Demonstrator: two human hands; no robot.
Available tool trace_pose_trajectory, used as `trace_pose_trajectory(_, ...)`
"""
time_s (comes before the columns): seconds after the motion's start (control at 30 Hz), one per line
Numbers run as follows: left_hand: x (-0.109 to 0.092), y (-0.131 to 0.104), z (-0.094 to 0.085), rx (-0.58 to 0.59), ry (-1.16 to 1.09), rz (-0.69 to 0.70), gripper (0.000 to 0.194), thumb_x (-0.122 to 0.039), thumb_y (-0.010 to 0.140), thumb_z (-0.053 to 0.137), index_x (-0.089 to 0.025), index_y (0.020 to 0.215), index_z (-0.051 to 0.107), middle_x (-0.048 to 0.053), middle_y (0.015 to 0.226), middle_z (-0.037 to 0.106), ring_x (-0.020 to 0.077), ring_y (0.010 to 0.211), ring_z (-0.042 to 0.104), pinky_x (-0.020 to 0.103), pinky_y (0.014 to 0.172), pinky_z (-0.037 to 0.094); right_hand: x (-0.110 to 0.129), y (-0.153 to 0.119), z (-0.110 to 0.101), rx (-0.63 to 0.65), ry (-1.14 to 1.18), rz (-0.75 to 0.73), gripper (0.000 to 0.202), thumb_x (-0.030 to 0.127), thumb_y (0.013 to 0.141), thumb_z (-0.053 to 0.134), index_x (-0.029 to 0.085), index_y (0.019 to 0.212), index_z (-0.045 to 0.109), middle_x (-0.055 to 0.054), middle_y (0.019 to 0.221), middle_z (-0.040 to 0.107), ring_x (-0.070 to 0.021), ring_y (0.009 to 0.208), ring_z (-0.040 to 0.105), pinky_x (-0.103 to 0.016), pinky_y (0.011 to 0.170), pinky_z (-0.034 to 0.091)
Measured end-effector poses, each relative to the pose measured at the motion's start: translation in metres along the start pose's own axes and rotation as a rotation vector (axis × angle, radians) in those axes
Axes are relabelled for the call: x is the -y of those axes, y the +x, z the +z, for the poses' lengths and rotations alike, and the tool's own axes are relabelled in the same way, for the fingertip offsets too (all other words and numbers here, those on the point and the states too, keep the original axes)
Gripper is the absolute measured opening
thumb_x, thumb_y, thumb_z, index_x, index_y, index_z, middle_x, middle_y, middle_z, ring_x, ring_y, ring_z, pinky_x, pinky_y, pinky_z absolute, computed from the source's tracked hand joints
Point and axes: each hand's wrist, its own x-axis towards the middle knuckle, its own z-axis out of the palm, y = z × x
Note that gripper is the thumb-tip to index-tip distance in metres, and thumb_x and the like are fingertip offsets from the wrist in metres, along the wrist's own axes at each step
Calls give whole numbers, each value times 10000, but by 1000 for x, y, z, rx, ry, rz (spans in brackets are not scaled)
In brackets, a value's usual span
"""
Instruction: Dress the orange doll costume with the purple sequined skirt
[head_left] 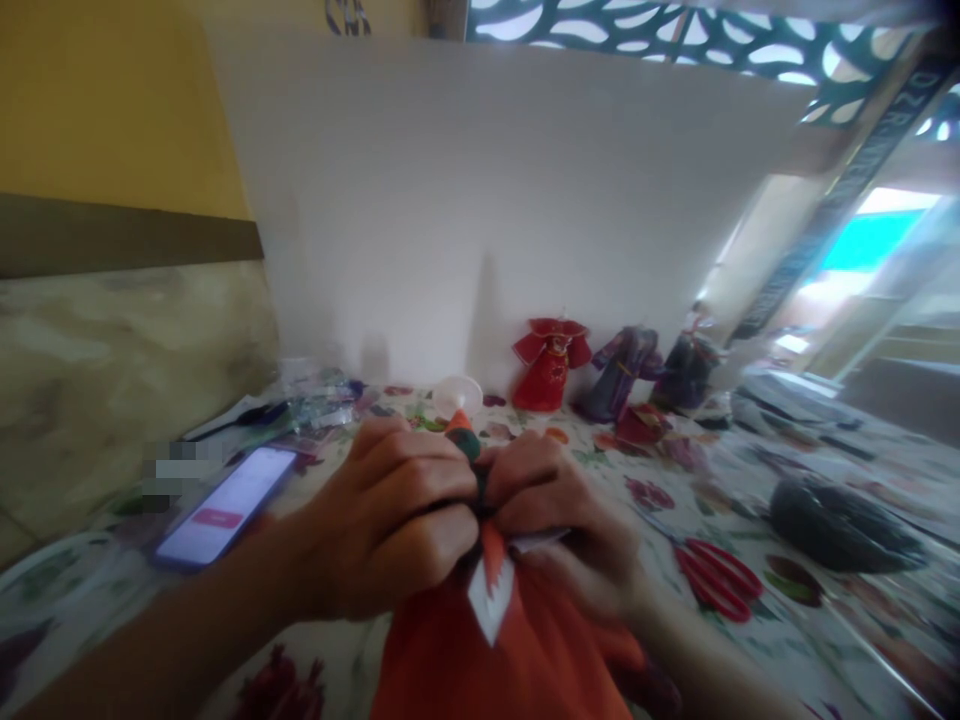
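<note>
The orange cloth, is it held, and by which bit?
Left hand and right hand hold the orange cloth near its narrow top; the exact grip is hidden.

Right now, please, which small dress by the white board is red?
The leftmost, flared red dress; right of it are a purple dress and a dark dress.

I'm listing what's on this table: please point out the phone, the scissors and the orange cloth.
Phone (226, 508): head view, lit screen.
Scissors (718, 579): head view, red handles.
Orange cloth (541, 655): head view, broad lower part.
</note>
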Motion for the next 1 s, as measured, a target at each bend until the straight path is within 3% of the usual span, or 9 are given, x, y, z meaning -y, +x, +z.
trace_pose_trajectory(0.33, 3, -2, 1, -43, 35, 15, 145, -131, 944, 503, -181, 862, 611, 44, 921, 697, 189, 968, 646, 381, 818, 533, 5, 0, -1, -35, -87, 7, 140, 157, 901, 611, 168, 1027, 670, -63, 920, 675, -196, 873, 656, -388, 794, 598)
trace_pose_trajectory(0.6, 4, -14, 8, -107, -11, -51, 113, -100, 895, 579, -163, 803, 599, 57, 1016, 657, 194, 1043, 623, 395, 853, 535, 4, -4, 1, -129, -131, -48, 189, 175, 866, 665, 163, 1055, 664, -58, 909, 669, -204, 849, 643, -396, 745, 593)
trace_pose_trajectory(0.83, 3, -6, 5, -93, 36, -12, 47, -117, 888, 607, -159, 879, 626, 58, 995, 662, 202, 1011, 628, 385, 800, 572, -8, -14, 4, -148, 69, -18, 461, 180, 797, 746, 260, 1223, 588, -58, 1000, 682, -238, 903, 653, -448, 791, 604)
trace_pose_trajectory(1.0, 4, -3, 4, -56, 61, -1, 46, -143, 893, 618, -183, 898, 641, 41, 997, 658, 197, 1026, 628, 363, 829, 567, -4, -10, 0, -61, 28, 27, 274, 213, 875, 675, 261, 1140, 627, -46, 946, 682, -216, 890, 660, -405, 798, 606)
